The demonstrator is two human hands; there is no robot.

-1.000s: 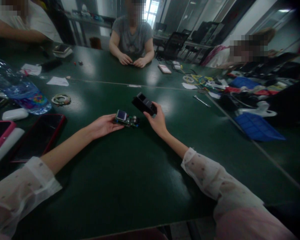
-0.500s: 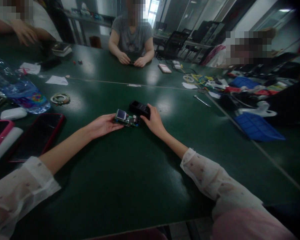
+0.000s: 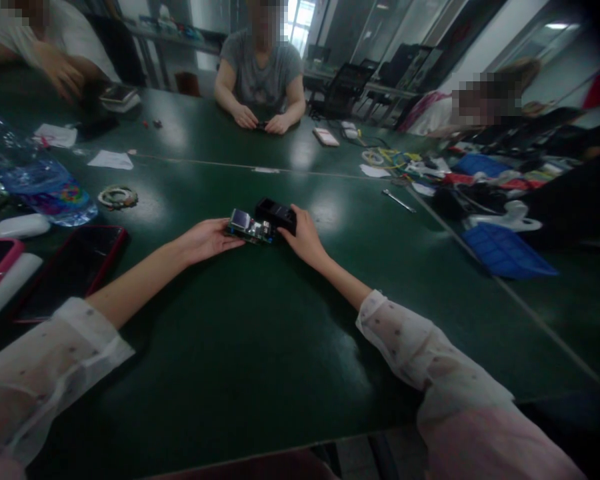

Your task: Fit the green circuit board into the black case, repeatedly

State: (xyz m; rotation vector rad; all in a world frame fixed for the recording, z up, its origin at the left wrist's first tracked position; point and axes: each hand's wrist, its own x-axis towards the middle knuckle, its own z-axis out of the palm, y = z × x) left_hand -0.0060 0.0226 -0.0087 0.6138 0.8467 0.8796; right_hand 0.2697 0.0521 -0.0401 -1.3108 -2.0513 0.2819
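My left hand (image 3: 213, 240) is closed on the left end of a green circuit board (image 3: 257, 230), which carries a small square screen (image 3: 241, 219) facing up. In my right hand (image 3: 303, 230) is a black plastic case (image 3: 275, 212) with a rectangular window, gripped at its right end between thumb and fingers. The case sits just behind the board, and the two overlap in view; whether they touch I cannot tell. Both are held low over the dark green table (image 3: 240, 347).
A water bottle (image 3: 45, 183), a red-edged phone (image 3: 73, 270), a white case (image 3: 23, 226) and a bracelet (image 3: 118, 197) lie to the left. A wrench (image 3: 399, 201), a blue tray (image 3: 507, 250) and tangled cables (image 3: 393, 160) are on the right. A person (image 3: 261, 80) sits opposite.
Both hands have shifted slightly up and left in view with the board and case. The board's right end now overlaps the lower edge of the case more closely.
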